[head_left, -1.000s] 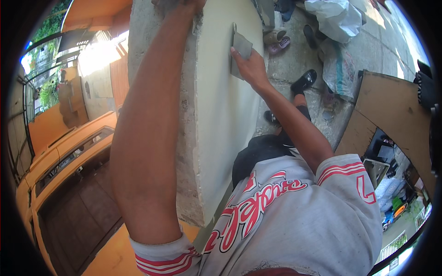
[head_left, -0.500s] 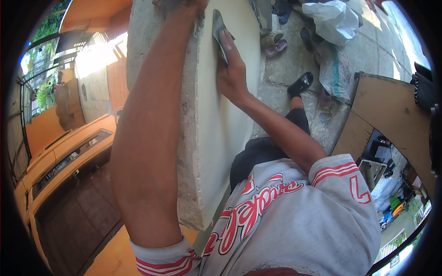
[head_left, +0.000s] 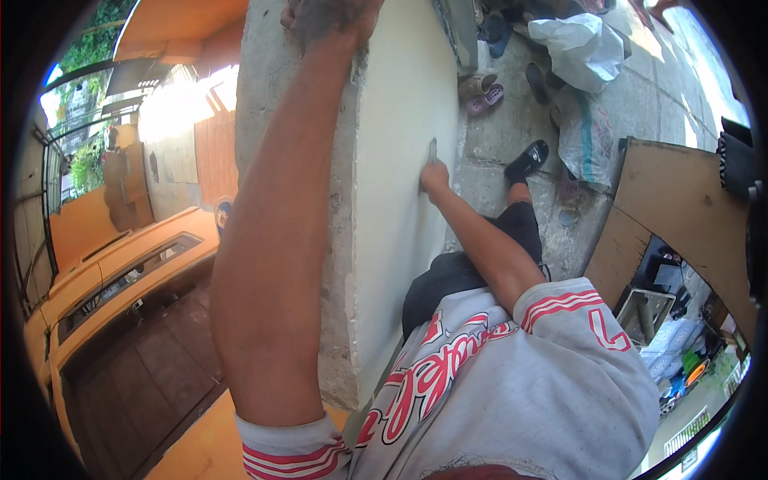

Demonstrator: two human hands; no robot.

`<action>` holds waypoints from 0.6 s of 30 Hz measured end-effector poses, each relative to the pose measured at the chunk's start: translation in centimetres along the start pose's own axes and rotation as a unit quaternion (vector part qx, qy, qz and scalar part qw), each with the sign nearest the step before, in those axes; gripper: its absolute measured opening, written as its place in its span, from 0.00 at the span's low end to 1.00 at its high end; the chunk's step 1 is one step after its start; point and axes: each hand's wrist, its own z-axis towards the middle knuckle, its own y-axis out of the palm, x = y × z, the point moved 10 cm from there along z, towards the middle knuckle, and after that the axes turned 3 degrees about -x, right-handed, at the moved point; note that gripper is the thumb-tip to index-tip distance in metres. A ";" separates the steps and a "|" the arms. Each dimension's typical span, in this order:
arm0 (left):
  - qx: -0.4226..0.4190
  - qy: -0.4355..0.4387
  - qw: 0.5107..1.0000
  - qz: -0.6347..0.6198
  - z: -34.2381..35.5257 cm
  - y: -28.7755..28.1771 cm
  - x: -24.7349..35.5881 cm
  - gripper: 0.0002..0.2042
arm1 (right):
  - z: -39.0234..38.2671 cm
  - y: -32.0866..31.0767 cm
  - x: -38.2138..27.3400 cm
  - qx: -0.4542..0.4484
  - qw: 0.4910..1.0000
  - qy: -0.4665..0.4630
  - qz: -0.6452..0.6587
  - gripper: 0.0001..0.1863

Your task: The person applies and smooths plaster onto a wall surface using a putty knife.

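Note:
My right hand [head_left: 434, 178] is closed around a putty knife [head_left: 433, 150], low on the smooth cream face of a wall [head_left: 396, 104]. Only a small part of the knife shows beyond the fingers, and its blade is hard to make out from here. My left arm stretches over the wall's rough grey concrete top [head_left: 260, 104]. At the upper edge of the picture my left hand [head_left: 330, 18] is bent, its fingers curled and smeared grey. What those fingers hold, if anything, is hidden.
Beyond the wall, clogs [head_left: 486, 99], a white sack [head_left: 578, 50] and a striped sack [head_left: 584, 140] lie on the concrete floor. A brown board [head_left: 668, 184] stands at right. To the left is an orange-framed structure [head_left: 132, 276] with dark brown panels.
My right hand has moved down the wall face and away toward its far edge with the putty knife. My left hand has shifted slightly right and lower in the picture.

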 end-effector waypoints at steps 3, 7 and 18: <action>-0.008 0.025 0.999 0.037 0.6 0.2 0.7 0.42 | -1.4 2.2 9.7 -0.103 0.971 0.201 0.074 0.20; -0.015 -0.011 1.000 0.022 0.8 0.4 -0.1 0.41 | 3.5 1.9 3.4 -0.091 0.980 0.155 0.085 0.19; 0.020 -0.015 1.000 -0.019 -0.2 -0.8 0.1 0.42 | -7.4 -6.6 -44.3 0.066 0.836 -0.536 0.092 0.23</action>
